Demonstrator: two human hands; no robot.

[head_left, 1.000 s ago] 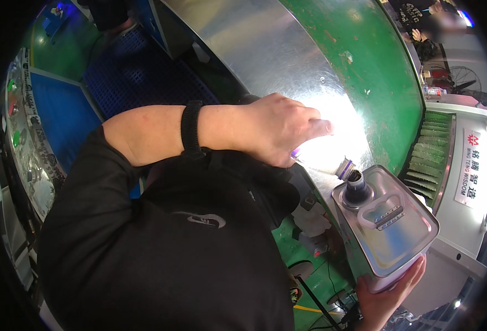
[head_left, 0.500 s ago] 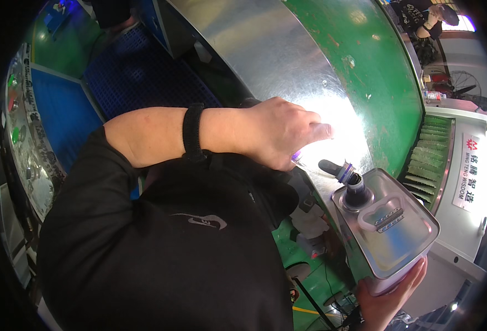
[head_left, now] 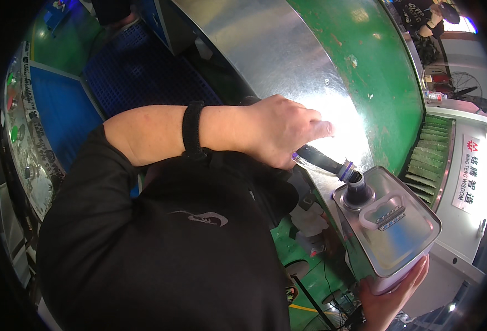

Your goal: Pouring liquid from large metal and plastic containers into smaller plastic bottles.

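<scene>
Head view: the left hand (head_left: 276, 129) reaches across the person's black-shirted chest (head_left: 188, 237), a black wristband (head_left: 192, 130) on the forearm. Its fingers are curled closed around the upper end of a dark nozzle (head_left: 323, 161), whose purple-ringed tip sits tilted at the round black spout (head_left: 358, 190) of a rectangular metal can (head_left: 390, 229). The can's silver top faces the camera, with a folded pale handle (head_left: 384, 213) lying flat beside the spout. The right hand (head_left: 390, 300) comes up from the lower edge and is wrapped about the can's lower end, fingers spread along its side, thumb hidden.

Behind both hands runs a broad curved sheet-metal surface (head_left: 271, 49), bare steel on the left with a strong glare patch just beyond the knuckles, and painted green (head_left: 365, 60) on the right, scuffed in places. A row of green ribbed slats (head_left: 428, 160) follows the green edge, next to a white machine panel (head_left: 470, 182) bearing red print.

Below, the floor is green (head_left: 304, 259) with a yellow line and dark cables. On the left lie blue grid mats (head_left: 127, 66) and a pale control strip (head_left: 25, 149) with round coloured buttons. Far off at top right another person (head_left: 425, 14) in dark clothing stands near a bright opening, and a fan (head_left: 461, 85) is close by
</scene>
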